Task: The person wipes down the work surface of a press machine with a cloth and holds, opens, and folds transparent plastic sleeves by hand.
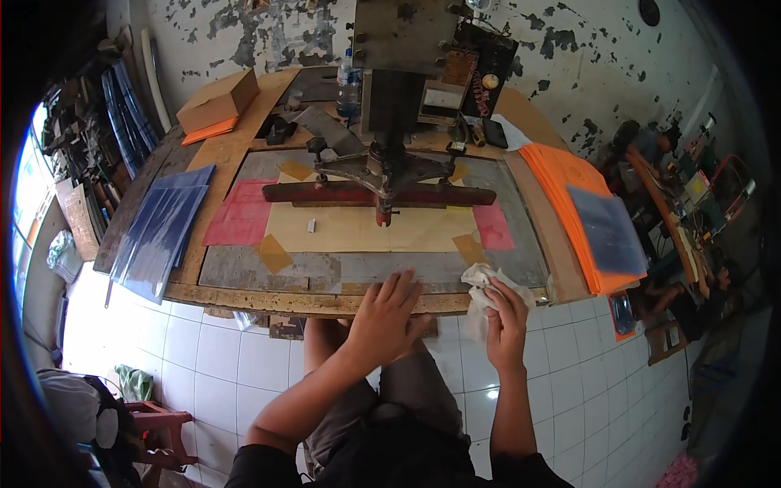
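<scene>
My left hand [388,313] lies over the front edge of the workbench [325,302], its fingers stretched out and nothing in them. At the bench's front right, my right hand [506,317] grips a crumpled whitish cloth [478,286]. Beyond both hands stands a press with a dark red horizontal bar [325,193] above a cream sheet [350,233]. Pink pieces [241,213] show at both ends of this sheet, and tan tape [272,254] lies at its corners. A small pale piece [311,225] rests on the cream sheet, left of the bar's centre.
Blue clear plastic sheets [163,228] lie at the left. Orange sheets [561,203] with a blue plastic stack [606,232] on top are at the right. A cardboard box [218,102], a water bottle [348,85] and a phone [494,133] sit farther back. People are at the far right.
</scene>
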`<state>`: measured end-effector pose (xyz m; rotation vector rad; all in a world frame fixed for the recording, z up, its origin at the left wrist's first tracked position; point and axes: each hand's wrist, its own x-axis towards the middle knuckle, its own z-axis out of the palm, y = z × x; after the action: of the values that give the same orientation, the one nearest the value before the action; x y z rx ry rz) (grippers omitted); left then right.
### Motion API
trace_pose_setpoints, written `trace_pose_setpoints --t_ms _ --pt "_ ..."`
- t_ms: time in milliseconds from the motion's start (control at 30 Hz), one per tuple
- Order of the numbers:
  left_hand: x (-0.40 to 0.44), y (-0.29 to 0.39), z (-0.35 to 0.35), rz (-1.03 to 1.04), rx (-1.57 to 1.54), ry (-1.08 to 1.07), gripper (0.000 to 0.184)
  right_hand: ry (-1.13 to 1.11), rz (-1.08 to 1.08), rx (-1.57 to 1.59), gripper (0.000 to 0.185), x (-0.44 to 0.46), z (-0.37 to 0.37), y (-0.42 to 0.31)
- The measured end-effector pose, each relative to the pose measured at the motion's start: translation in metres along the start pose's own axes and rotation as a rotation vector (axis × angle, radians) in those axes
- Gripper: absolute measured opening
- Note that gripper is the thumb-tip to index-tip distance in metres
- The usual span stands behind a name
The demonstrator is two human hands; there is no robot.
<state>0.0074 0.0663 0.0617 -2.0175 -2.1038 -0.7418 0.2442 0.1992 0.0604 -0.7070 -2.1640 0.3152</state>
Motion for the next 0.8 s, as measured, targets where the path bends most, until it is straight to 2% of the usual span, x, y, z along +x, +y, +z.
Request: trace_pose_setpoints --t_ms 100,200,300,467,567,600,633,700,800 --pt "-0.023 0.013 -0.01 -0.095 0.031 0.021 0.062 -0.029 -0.114 0.004 0.037 0.0 0.008 -0.024" --pt "-0.03 0.015 -0.012 -0.134 0.031 0.028 0.062 -0.271 -0.181 -0.086 0.036 0.005 0.025 -0.043" --pt "-0.03 0.009 -0.015 -0.128 0.007 0.014 0.062 -0.246 -0.127 -0.091 0.038 0.025 0.033 -0.026" --pt "-0.045 0.005 -0.02 -0.065 0.02 -0.022 0.064 -0.243 0.018 -0.259 0.038 0.074 0.03 0.052" --pt "-0.055 0.007 -0.007 -0.081 -0.118 -0.039 0.068 -0.18 0.129 -0.325 0.037 0.097 0.048 0.068" --pt "-0.058 0.01 -0.005 -0.086 -0.115 -0.036 0.069 -0.159 0.145 -0.352 0.036 0.104 0.051 0.054" --pt "-0.06 0.013 -0.003 -0.09 -0.11 -0.032 0.07 -0.293 0.094 -0.233 0.036 0.102 0.053 0.035" --pt "-0.061 0.014 0.0 -0.099 -0.091 -0.024 0.072 -0.356 -0.176 0.205 0.035 0.088 0.075 -0.01" --pt "-0.064 0.014 0.001 -0.101 -0.05 -0.03 0.073 -0.451 -0.408 0.131 0.035 0.09 0.08 -0.032"
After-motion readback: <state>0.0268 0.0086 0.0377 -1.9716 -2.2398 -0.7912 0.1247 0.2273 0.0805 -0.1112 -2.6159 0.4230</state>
